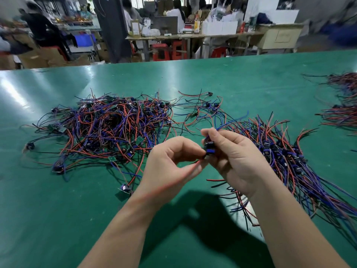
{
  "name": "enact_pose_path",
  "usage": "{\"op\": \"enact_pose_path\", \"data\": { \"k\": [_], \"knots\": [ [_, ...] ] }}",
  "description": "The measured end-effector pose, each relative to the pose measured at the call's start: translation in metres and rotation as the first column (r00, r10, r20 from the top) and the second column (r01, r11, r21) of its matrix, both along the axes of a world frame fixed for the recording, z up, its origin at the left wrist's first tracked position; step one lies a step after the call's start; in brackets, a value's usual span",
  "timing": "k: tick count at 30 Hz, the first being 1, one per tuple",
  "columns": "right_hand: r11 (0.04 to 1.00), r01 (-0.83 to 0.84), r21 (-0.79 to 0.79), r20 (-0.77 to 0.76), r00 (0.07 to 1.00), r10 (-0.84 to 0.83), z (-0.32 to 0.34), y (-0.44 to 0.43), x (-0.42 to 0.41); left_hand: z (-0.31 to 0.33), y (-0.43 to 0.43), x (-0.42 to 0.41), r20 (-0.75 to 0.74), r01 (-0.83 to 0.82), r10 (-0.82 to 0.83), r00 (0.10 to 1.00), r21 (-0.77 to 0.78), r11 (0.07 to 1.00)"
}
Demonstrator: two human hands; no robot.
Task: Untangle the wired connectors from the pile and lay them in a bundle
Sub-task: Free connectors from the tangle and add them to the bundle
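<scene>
Just above the green table (58,219), the right hand (233,161) curls round a small blue-and-black connector (209,148), while the left hand (170,163) pinches its thin red lead (190,168). The tangled pile (108,128) lies to the left and the combed bundle (289,155) to the right, all glossy red, blue and black strands.

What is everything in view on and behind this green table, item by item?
table: one, green, foreground
tangled pile: one, red, blue and black wires, left of centre
laid bundle: one, same colours, right side of table
further bundles: at least two, same colours, far right
wired connector: one, blue and black, held at centre
stools: several, red, behind the table
left hand: one, centre, pinches the connector
right hand: one, centre, holds the connector
</scene>
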State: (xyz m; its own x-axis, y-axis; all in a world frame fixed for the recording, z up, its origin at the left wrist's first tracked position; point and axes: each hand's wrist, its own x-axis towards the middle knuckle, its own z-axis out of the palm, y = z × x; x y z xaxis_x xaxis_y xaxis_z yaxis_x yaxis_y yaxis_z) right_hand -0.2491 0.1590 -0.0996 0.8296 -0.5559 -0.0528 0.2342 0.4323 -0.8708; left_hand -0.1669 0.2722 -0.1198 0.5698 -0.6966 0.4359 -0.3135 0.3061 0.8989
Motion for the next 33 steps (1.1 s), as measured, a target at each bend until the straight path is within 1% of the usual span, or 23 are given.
{"op": "enact_pose_path", "data": {
  "k": [1, 2, 3, 4, 5, 6, 8, 10, 12, 14, 16, 19, 21, 22, 23, 25, 28, 29, 30, 31, 32, 33],
  "knots": [
    [1.0, 0.006, -0.005, -0.014, 1.0, -0.006, 0.0, -0.004, -0.002, 0.0, 0.0, 0.001, -0.034, 0.036, -0.035, 0.999, 0.021, 0.999],
    [1.0, 0.003, -0.008, -0.023, 1.0, -0.003, 0.001, -0.007, -0.003, 0.001, 0.0, 0.002, -0.12, 0.066, -0.062, 0.991, 0.031, 0.997],
    [1.0, -0.016, -0.012, -0.03, 0.999, 0.016, 0.001, -0.009, -0.005, 0.002, 0.0, 0.002, -0.257, 0.102, -0.092, 0.962, 0.024, 0.994],
    [0.999, -0.047, -0.02, -0.034, 0.998, 0.046, 0.0, -0.01, -0.006, 0.004, 0.001, 0.002, -0.41, 0.143, -0.125, 0.903, 0.011, 0.99],
    [0.996, -0.079, -0.032, -0.037, 0.996, 0.078, -0.001, -0.01, -0.007, 0.004, 0.001, 0.003, -0.524, 0.178, -0.15, 0.838, 0.003, 0.984],
    [0.993, -0.107, -0.049, -0.047, 0.993, 0.105, -0.002, -0.01, -0.007, 0.006, 0.0, 0.003, -0.581, 0.19, -0.145, 0.801, 0.018, 0.982],
    [0.984, -0.144, -0.109, -0.101, 0.986, 0.133, -0.005, -0.009, -0.006, 0.004, 0.0, 0.002, -0.591, 0.188, -0.103, 0.8, 0.085, 0.978],
    [0.965, -0.136, -0.226, -0.183, 0.978, 0.095, -0.008, -0.009, -0.006, 0.004, 0.0, 0.0, -0.583, 0.178, -0.065, 0.81, 0.138, 0.974],
    [0.942, -0.071, -0.327, -0.22, 0.976, -0.003, -0.009, -0.011, -0.006, 0.004, 0.0, 0.0, -0.577, 0.206, -0.052, 0.815, 0.204, 0.957],
    [0.938, 0.052, -0.342, -0.197, 0.972, -0.126, -0.008, -0.015, -0.008, 0.003, 0.002, 0.0, -0.537, 0.252, -0.049, 0.842, 0.311, 0.916],
    [0.912, 0.214, -0.349, -0.148, 0.949, -0.279, -0.007, -0.022, -0.01, 0.001, 0.003, -0.002, -0.474, 0.318, -0.085, 0.877, 0.437, 0.841],
    [0.781, 0.433, -0.45, -0.05, 0.861, -0.506, -0.005, -0.035, -0.015, -0.006, 0.005, -0.007, -0.414, 0.42, -0.188, 0.891, 0.59, 0.69],
    [0.721, 0.521, -0.457, 0.02, 0.816, -0.578, -0.004, -0.042, -0.02, -0.01, 0.005, -0.014, -0.417, 0.487, -0.261, 0.871, 0.656, 0.576],
    [0.708, 0.555, -0.436, 0.047, 0.8, -0.598, -0.004, -0.046, -0.022, -0.012, 0.005, -0.019, -0.43, 0.515, -0.288, 0.856, 0.665, 0.541],
    [0.696, 0.588, -0.413, 0.069, 0.782, -0.62, -0.004, -0.049, -0.024, -0.014, 0.004, -0.021, -0.441, 0.531, -0.298, 0.847, 0.655, 0.537],
    [0.633, 0.676, -0.378, 0.135, 0.717, -0.684, -0.002, -0.055, -0.027, -0.013, 0.002, -0.022, -0.47, 0.531, -0.273, 0.839, 0.598, 0.601],
    [0.446, 0.817, -0.367, 0.299, 0.557, -0.774, 0.004, -0.057, -0.031, -0.007, 0.001, -0.013, -0.514, 0.498, -0.217, 0.83, 0.507, 0.703],
    [0.4, 0.83, -0.388, 0.338, 0.532, -0.777, 0.006, -0.055, -0.033, -0.005, 0.001, -0.01, -0.518, 0.468, -0.188, 0.834, 0.485, 0.739],
    [0.392, 0.819, -0.42, 0.349, 0.544, -0.763, 0.007, -0.053, -0.034, -0.004, 0.001, -0.008, -0.523, 0.43, -0.153, 0.838, 0.462, 0.775],
    [0.426, 0.775, -0.466, 0.318, 0.597, -0.737, 0.008, -0.049, -0.034, -0.003, 0.0, -0.007, -0.533, 0.388, -0.116, 0.838, 0.434, 0.813],
    [0.493, 0.686, -0.534, 0.237, 0.682, -0.692, 0.008, -0.045, -0.034, -0.003, -0.001, -0.006, -0.541, 0.343, -0.08, 0.837, 0.405, 0.848],
    [0.572, 0.543, -0.614, 0.112, 0.778, -0.618, 0.008, -0.041, -0.033, -0.003, -0.003, -0.005, -0.547, 0.296, -0.046, 0.836, 0.379, 0.877]
  ]
}}
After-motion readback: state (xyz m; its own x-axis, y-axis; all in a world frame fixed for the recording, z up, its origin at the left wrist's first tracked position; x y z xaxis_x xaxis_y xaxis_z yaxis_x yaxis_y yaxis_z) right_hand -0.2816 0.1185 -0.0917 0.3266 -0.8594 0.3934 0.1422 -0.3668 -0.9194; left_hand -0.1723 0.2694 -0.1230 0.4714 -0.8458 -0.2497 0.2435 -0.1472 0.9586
